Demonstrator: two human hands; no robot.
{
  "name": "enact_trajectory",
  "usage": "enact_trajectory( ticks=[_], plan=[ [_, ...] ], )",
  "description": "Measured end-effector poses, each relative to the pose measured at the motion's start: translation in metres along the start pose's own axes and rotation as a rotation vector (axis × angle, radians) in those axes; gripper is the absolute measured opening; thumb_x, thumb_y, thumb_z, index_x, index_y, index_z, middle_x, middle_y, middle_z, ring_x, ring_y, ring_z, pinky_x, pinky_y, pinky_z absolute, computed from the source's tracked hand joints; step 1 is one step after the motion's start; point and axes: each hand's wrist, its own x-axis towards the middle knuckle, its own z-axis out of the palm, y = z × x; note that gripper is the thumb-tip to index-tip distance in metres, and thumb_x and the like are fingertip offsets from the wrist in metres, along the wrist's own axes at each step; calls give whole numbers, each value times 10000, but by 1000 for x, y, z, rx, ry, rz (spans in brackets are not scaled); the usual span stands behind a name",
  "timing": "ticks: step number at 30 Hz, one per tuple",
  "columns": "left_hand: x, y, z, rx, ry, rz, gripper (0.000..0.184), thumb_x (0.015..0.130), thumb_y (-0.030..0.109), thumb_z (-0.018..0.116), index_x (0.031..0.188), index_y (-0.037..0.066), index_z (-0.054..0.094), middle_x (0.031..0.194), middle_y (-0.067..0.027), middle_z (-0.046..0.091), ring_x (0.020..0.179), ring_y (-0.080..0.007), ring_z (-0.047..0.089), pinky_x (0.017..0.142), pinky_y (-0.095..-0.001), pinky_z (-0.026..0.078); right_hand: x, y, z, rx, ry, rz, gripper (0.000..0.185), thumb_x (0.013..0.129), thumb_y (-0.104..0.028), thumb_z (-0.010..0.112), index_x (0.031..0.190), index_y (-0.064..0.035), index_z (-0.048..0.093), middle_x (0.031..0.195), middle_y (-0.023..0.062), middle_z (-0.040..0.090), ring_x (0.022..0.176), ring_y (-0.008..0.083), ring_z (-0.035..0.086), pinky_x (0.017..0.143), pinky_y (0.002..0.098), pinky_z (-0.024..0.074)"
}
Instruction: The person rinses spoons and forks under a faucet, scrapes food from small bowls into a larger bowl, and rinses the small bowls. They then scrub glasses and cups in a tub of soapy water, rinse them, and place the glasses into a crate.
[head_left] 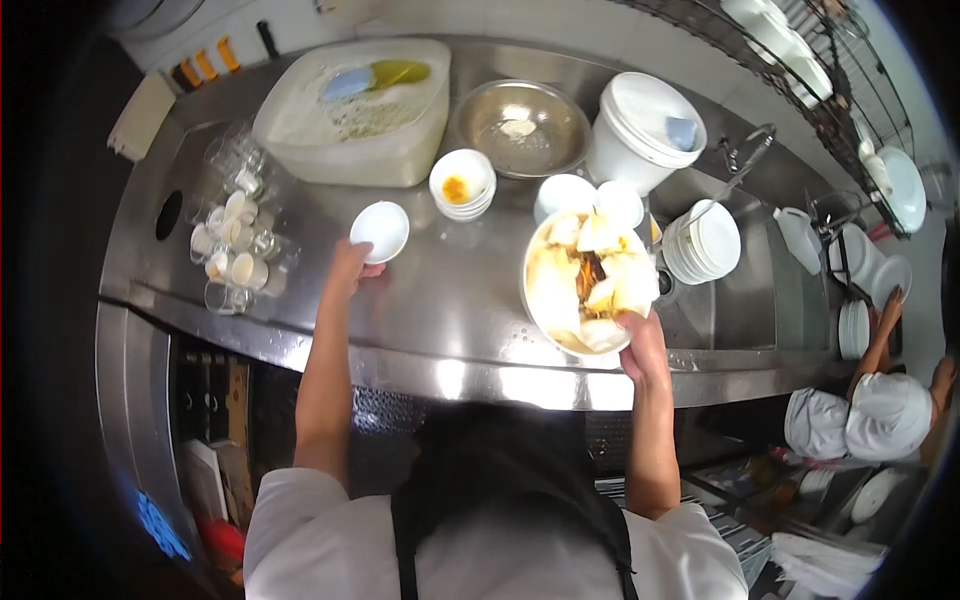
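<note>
My left hand (360, 262) grips a small white bowl (381, 230) by its near edge, over the steel counter. On the right, my right hand (643, 342) is closed on the near rim of a large white bowl (537, 305), tilted toward me. Crumpled napkins and brown and orange food scraps (590, 275) fill that bowl. Between the two hands and farther back stands a stack of small white bowls (463, 187), with an orange residue in the top one. Two white bowls (565, 197) sit just behind the large bowl, partly hidden by it.
Several glasses and cups (238, 225) crowd the counter's left side. A soapy plastic tub (350, 125), a steel basin (523, 128) and a lidded white bucket (645, 130) line the back. Stacked white dishes (702, 240) stand by the sink and faucet (745, 155). Another person (880, 415) handles dishes at far right.
</note>
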Motion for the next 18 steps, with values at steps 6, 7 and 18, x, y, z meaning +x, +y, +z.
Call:
enact_trajectory(
  ticks=[6,7,18],
  plan=[
    [-22,114,68,389,-200,347,310,827,117,494,1020,-115,563,712,-171,631,525,-184,627,439,-300,501,-32,14,-64,31,197,-28,515,714,31,434,1222,114,437,1141,217,569,998,297,607,850,360,508],
    [-12,118,93,453,-200,471,309,831,118,487,1020,-116,556,703,-173,628,504,-180,620,432,-308,496,-36,16,-71,35,230,-25,517,714,27,428,1224,112,435,1141,218,568,993,300,610,840,364,517],
    [24,113,275,1067,-182,602,448,845,272,533,1089,-102,490,704,-212,645,655,-329,658,671,-434,515,-60,41,-88,256,345,-98,639,689,53,406,1316,73,289,1056,201,556,751,221,628,465,265,480]
  ],
)
